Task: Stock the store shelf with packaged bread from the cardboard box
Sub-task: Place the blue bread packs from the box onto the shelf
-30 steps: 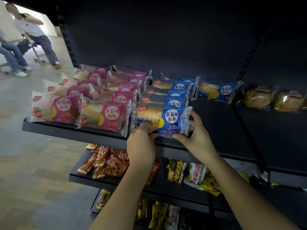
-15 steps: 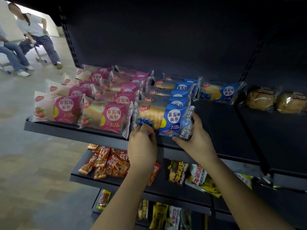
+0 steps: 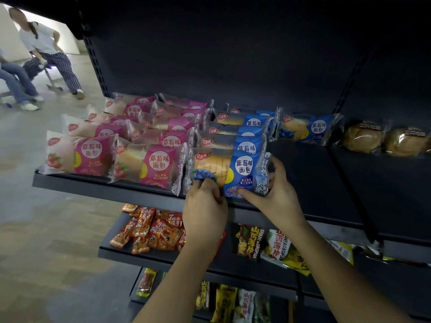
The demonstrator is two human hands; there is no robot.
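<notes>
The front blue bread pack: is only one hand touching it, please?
No, the left hand grips the front blue bread pack at its lower left and the right hand holds its right end.

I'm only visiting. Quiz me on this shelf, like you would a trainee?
1. True or false: the left hand and right hand both hold the front blue pack.
2. In this view, what lies directly left of that pack? A) pink packs B) bottles C) cans
3. Fill in: the buns lie at the shelf's far ____ end.
Key: 1 true; 2 A; 3 right.
</notes>
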